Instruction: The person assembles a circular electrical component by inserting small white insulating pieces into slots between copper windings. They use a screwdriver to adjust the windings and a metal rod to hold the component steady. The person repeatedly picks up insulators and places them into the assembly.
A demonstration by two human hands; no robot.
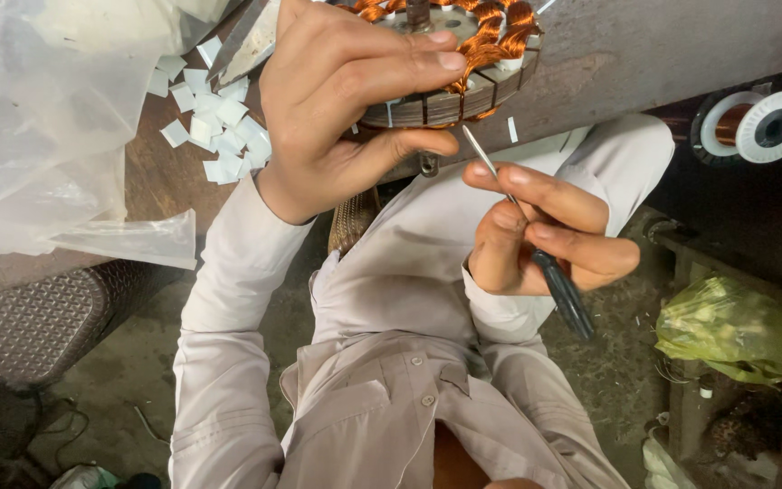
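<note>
The motor stator [450, 68] with copper windings lies on the bench edge, gripped by the left hand [337, 100]. The right hand [536, 231] pinches a thin screwdriver [536, 249], tip near the slots; slipping could scratch the wire.

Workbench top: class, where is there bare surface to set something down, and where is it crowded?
Bare patches: the grey bench top right of the copper-wound stator, and brown wood between the plastic sheet and white paper slips. Crowded: the slips beside the left hand, and the stator edge where the right hand holds a thin tool.
</note>
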